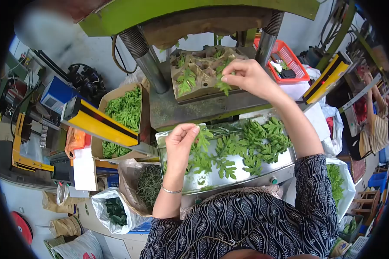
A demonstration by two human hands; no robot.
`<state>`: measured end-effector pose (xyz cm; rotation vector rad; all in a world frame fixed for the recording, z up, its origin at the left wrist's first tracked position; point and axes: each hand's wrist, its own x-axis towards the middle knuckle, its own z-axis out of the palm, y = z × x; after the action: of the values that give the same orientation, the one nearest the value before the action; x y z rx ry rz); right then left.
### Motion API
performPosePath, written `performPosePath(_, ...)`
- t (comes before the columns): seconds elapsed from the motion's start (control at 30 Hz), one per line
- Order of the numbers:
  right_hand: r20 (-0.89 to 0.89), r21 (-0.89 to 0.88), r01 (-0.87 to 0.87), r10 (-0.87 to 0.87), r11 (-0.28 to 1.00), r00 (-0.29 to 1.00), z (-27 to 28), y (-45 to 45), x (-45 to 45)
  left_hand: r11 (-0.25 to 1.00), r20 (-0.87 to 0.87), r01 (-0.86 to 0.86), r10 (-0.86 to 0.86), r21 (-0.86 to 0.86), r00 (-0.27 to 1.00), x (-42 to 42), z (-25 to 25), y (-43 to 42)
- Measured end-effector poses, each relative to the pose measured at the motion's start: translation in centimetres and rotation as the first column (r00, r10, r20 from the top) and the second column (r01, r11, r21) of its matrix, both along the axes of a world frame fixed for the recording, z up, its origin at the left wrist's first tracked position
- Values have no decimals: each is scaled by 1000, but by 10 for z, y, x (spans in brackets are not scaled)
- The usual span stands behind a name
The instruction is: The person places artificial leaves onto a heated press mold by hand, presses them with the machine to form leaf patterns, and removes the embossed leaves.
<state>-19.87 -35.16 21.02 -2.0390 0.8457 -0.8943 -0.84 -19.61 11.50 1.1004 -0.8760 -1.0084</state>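
My right hand [251, 78] is over the right side of a brown press mould [207, 85], thumb and fingers pinched on a green artificial leaf [223, 87] that hangs at the mould's front. Another lobed leaf [186, 82] lies on the mould's left part, and smaller green pieces show farther back. Lower down, my left hand [180, 141] pinches a leaf [204, 136] by its end above the left side of a metal tray [199, 183]. Loose green leaves [266, 140] are heaped across that tray.
The press's green upper beam [194, 13] and two steel columns [153, 71] frame the mould. Yellow guard bars [103, 125] flank it. A box of leaves [123, 110] stands left, a red basket [289, 56] back right. Sacks [112, 209] stand below. Another person [373, 129] is far right.
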Motion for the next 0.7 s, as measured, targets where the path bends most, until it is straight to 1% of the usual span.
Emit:
performPosePath(0.03,-129,17,-45,46,999,991,2,-14,2,1000,-20,7,-7,12,1000,-1,-4,-4)
performPosePath(0.1,-377,72,-127,144,989,915,3,-38,5,999,-64,22,-19,40,998,-2,-11,-11)
performPosePath(0.13,-377,75,-127,146,989,914,1,-48,9,999,-65,21,-18,43,998,-1,-14,-14)
performPosePath(0.27,-514,-138,-198,101,970,852,-13,-83,40,997,-7,39,-38,65,999,5,-23,-27)
performPosePath(0.3,-514,-132,-201,106,971,851,-17,-87,45,997,-9,36,-36,71,999,7,-25,-30)
performPosePath(0.43,-252,-1,-98,94,995,963,-35,-96,59,999,-40,14,-12,46,999,11,-31,-38)
performPosePath(0.47,-256,5,-99,97,995,962,-41,-98,60,999,-45,13,-11,51,999,12,-32,-40)
performPosePath(0.53,-166,-180,-75,45,981,985,-57,-101,63,996,-41,3,0,85,999,14,-32,-42)
performPosePath(0.6,-65,-356,-35,13,934,998,-66,-97,64,993,-37,-9,14,121,999,15,-32,-41)
performPosePath(0.7,-61,-356,-29,8,934,998,-65,-65,58,993,-36,-18,22,119,999,17,-31,-35)
